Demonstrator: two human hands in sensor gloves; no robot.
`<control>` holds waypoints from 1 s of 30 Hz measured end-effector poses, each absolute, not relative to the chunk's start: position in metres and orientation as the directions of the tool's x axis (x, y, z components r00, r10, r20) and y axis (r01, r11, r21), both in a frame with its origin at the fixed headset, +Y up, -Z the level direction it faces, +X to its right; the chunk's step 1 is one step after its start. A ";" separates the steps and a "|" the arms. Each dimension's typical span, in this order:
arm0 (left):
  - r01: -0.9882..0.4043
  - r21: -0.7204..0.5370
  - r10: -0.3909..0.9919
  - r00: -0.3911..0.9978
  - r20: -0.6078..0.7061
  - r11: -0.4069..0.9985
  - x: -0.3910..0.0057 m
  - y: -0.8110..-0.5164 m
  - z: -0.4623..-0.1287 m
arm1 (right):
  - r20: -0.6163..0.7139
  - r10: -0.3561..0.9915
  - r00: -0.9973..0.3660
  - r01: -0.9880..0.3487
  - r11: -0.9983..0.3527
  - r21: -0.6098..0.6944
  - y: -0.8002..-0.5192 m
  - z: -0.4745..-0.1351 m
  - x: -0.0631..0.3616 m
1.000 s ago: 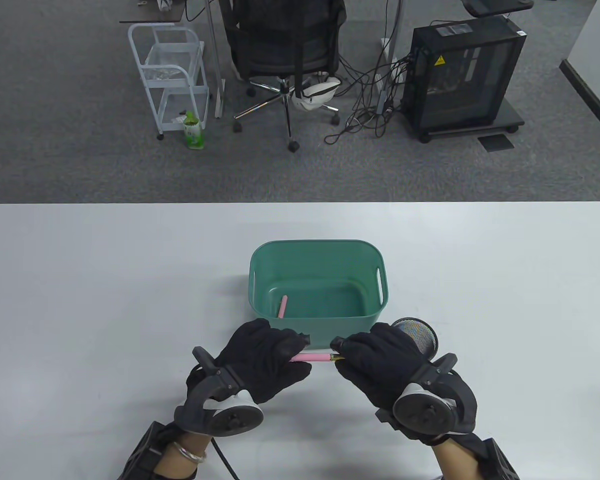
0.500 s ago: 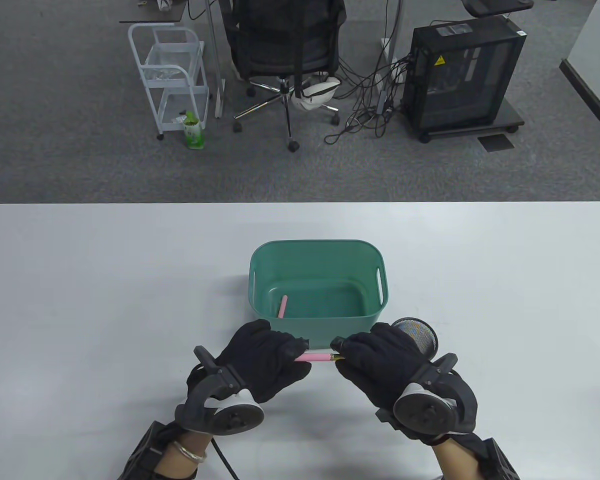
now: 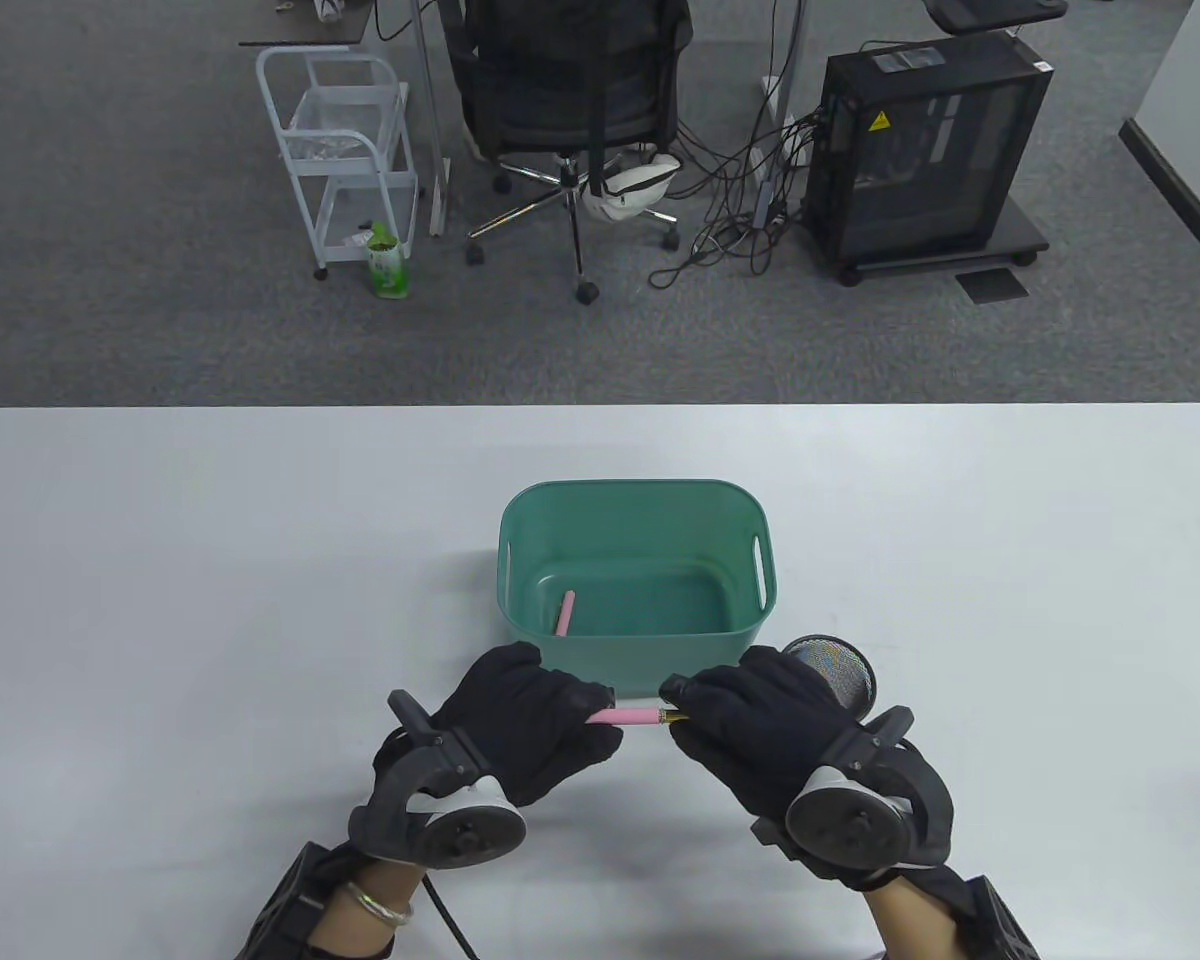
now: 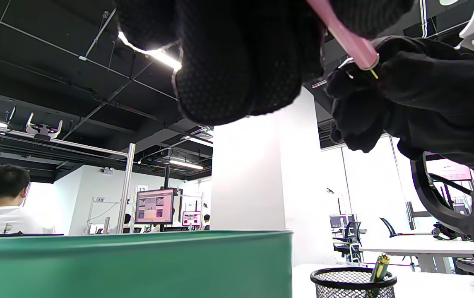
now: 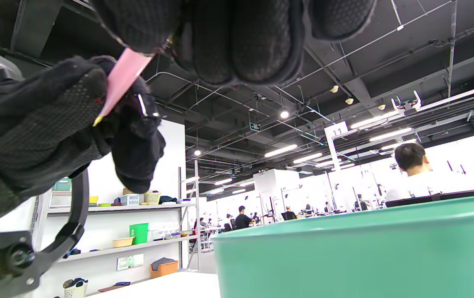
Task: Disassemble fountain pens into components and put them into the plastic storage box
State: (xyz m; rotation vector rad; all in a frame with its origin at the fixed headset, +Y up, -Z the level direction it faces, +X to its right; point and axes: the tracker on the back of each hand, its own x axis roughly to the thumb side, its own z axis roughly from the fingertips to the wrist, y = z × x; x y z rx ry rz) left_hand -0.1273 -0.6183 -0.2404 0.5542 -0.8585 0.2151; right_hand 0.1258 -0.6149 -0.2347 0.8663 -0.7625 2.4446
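Both hands held one pink pen [image 3: 632,715] level just in front of the green storage box [image 3: 520,520]: the left hand [image 3: 530,720] curled round its barrel, the right hand [image 3: 750,725] pinching the gold-tipped end. One pink piece [image 3: 565,612] already lay in the box. More pens waited in the mesh cup [image 3: 840,670], so most work remained

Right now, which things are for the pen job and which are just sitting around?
For the job:
- pink pen, held at both ends by the left hand and right hand
- green storage box
- pink pen part lying in the box
- mesh pen cup with a pen in it

Just around:
- office chair
- white cart
- green bottle
- computer tower
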 end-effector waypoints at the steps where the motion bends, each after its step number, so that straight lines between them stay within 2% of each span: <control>1: -0.395 0.374 -0.038 0.643 0.765 0.839 -0.127 -0.618 -0.241 | 0.672 0.211 -0.710 -0.556 -0.754 -0.350 -0.615 -0.235 0.126; 12: -0.361 0.392 -0.053 0.675 0.736 0.846 -0.128 -0.618 -0.240 | 0.670 0.215 -0.711 -0.559 -0.751 -0.352 -0.615 -0.235 0.126; 30: -0.398 0.394 -0.048 0.650 0.758 0.828 -0.128 -0.618 -0.239 | 0.670 0.217 -0.710 -0.560 -0.750 -0.352 -0.615 -0.236 0.127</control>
